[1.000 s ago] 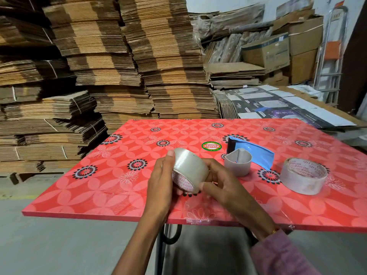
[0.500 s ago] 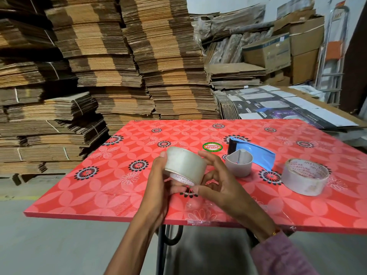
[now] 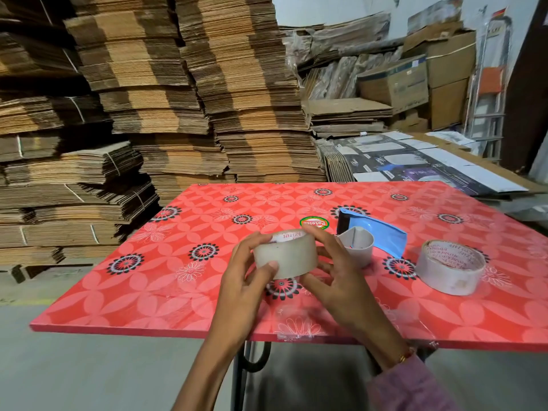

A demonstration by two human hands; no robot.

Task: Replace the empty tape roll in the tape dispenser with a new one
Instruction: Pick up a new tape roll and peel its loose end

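Note:
A full roll of clear tape (image 3: 286,256) is held above the red flowered table (image 3: 178,280), its open side turned up. My left hand (image 3: 243,286) grips it from the left with the thumb on its front. My right hand (image 3: 335,280) grips its right side with a finger over the top rim. The blue tape dispenser (image 3: 375,234) lies on the table just behind my right hand, with its grey hub (image 3: 357,246) in front. An empty cardboard tape core (image 3: 450,266) lies flat at the right.
A round green and red sticker (image 3: 314,223) marks the table's middle. Tall stacks of flattened cardboard (image 3: 178,99) stand behind the table. Printed flat boxes (image 3: 415,167) and brown cartons (image 3: 415,81) fill the back right. The table's front edge is just below my wrists.
The tape roll has been turned from on edge, facing left, to flat with its open side up. Both hands shifted their hold around it.

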